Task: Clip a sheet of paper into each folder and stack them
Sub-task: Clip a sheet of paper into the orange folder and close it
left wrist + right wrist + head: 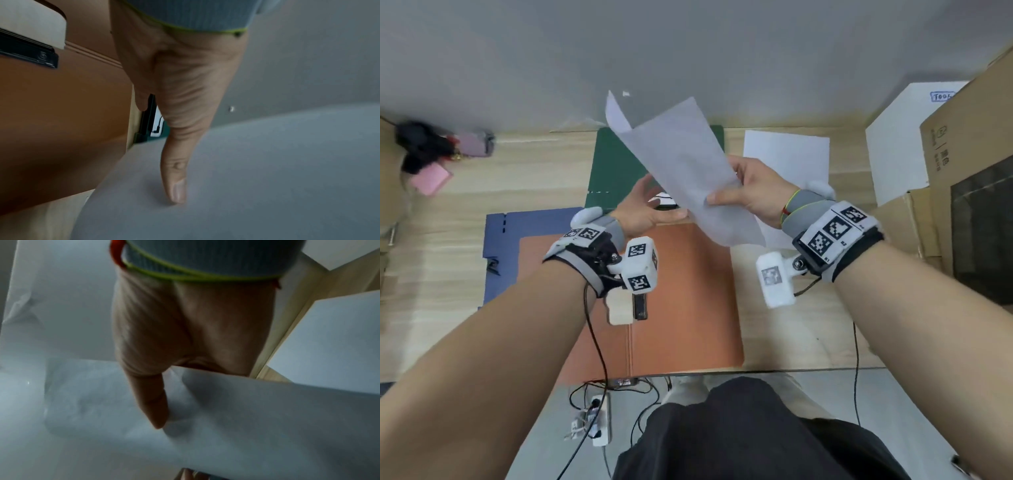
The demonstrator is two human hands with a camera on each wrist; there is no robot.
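My right hand (736,186) pinches a white sheet of paper (681,164) at its right edge, thumb on top, and holds it tilted in the air above the desk. My left hand (654,205) is open beneath the sheet's near left edge, its thumb (174,186) lying against the paper (267,178). Under both hands lies an open orange folder (688,291) with a black clip (26,48). A green folder (613,164) sits behind it and a blue folder (517,246) lies partly under its left side. In the right wrist view the sheet (226,426) fills most of the frame.
A stack of white paper (787,154) lies at the back right. Cardboard boxes (962,171) and a white box (900,137) stand along the right. Pink and black items (431,154) sit at the far left. Cables and a power strip (599,421) lie on the floor.
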